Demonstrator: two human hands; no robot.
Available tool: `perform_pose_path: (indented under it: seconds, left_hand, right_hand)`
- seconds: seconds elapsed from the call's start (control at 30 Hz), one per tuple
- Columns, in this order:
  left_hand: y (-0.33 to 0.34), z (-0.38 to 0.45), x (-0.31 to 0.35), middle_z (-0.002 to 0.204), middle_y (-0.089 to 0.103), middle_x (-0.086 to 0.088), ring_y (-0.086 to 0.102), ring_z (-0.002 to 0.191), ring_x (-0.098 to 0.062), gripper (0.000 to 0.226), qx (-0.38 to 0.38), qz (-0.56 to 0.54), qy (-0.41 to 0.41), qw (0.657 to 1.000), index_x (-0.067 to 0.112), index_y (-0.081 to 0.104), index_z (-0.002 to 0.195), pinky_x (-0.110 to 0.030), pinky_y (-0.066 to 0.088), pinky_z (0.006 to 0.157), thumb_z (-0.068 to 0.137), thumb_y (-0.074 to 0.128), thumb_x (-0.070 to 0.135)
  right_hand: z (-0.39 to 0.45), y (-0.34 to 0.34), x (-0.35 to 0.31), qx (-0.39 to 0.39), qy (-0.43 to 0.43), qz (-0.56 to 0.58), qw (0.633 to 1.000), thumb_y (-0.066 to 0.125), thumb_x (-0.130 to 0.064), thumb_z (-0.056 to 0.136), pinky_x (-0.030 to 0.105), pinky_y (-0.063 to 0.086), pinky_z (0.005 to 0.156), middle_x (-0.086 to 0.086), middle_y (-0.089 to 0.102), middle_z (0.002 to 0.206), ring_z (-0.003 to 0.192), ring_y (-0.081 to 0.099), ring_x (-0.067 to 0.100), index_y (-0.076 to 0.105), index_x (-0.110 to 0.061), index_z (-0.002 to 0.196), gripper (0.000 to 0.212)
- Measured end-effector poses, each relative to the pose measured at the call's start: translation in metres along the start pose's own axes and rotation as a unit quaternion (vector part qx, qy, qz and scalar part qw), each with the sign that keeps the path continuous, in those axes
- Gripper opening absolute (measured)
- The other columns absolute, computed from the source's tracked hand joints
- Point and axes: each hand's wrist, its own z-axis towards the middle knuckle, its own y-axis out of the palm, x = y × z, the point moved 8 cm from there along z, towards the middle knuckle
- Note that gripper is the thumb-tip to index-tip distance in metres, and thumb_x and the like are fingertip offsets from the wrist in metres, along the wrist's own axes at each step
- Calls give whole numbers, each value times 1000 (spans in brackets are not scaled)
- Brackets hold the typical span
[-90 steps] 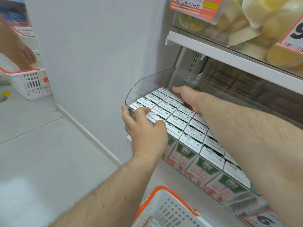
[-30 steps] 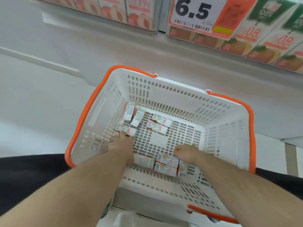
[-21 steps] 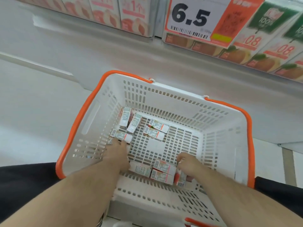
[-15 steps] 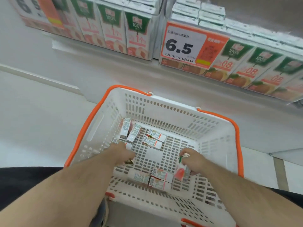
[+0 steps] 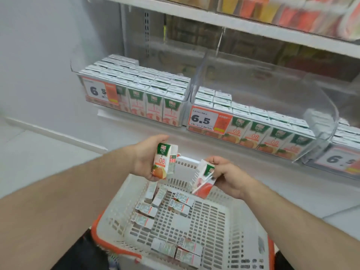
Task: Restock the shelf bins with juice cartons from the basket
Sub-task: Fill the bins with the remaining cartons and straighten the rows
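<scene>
The left hand wraps an upright orange carton above the basket; the right hand pinches a tilted red carton. The labels differ, so either could be misfiled between the far left bin and the "08" bin to its right, and the tilted carton's looser hold may slip.

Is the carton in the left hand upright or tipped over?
Upright. The carton in the left hand stands with its green top up, "08" label readable.
</scene>
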Motion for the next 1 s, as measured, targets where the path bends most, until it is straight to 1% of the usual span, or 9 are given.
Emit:
perform_pose_path:
  seconds: [0.17,0.27,0.33,0.53,0.67,0.73,0.8,0.87,1.0]
  left_hand:
    - [1,-31,42,62,62,-12,65,70,-32,36,8,77,80,994,11,54,66,-34,46,72,87,49,40]
    - [-4,-34,50,64,61,-12,59,56,-27,23,13,105,121,987,9,60,60,-30,46,70,71,59,28]
    - [-6,-32,54,79,69,-8,60,64,-24,14,47,198,163,965,11,69,76,-30,47,69,67,66,22]
    - [32,-37,57,121,59,12,61,108,-9,75,28,488,254,835,34,44,137,-34,50,97,72,80,44]
    - [42,-47,70,112,62,17,59,104,-6,66,96,488,339,798,40,52,126,-34,49,94,67,76,58]
    - [33,-55,78,103,64,17,61,97,-6,59,141,436,363,812,40,56,118,-36,53,88,66,75,58]
    - [20,-66,87,98,63,18,62,92,-3,53,185,385,385,818,40,57,114,-36,57,78,67,76,54]
    - [5,-82,98,93,62,20,61,87,-1,47,257,371,400,798,42,55,107,-33,56,70,66,72,58]
    - [-15,-107,118,88,58,13,59,83,-12,46,375,381,412,737,35,49,93,-32,46,64,56,50,61]
  right_hand:
    - [-17,23,-55,-36,-117,-179,976,46,8,47,23,41,53,17,62,84,72,55,21,60,-10,81,41]
    - [-20,33,-71,-41,-168,-314,933,55,7,64,36,49,69,22,67,101,90,62,39,67,-29,82,42]
    - [-21,38,-80,-38,-206,-366,907,55,16,74,48,50,78,18,62,107,99,61,40,65,-35,81,52]
    - [-37,54,-110,-24,-262,-473,841,43,25,72,29,42,93,-19,48,120,126,44,12,57,-43,81,70]
    - [-43,63,-130,-3,-305,-478,824,37,23,71,17,37,92,-28,46,125,130,42,6,60,-54,84,81]
    - [-44,66,-138,30,-337,-435,834,38,21,74,25,44,98,-22,49,133,130,46,6,60,-62,95,88]
    - [-45,64,-144,77,-346,-284,891,40,22,79,32,53,93,-8,56,133,116,60,9,61,-55,108,85]
    - [-45,64,-146,114,-337,-156,921,50,17,85,31,56,85,0,63,123,98,68,8,58,-40,112,63]
    - [-37,101,-148,87,-309,-183,929,80,-21,79,22,54,80,-11,68,109,90,68,2,52,-32,122,52]
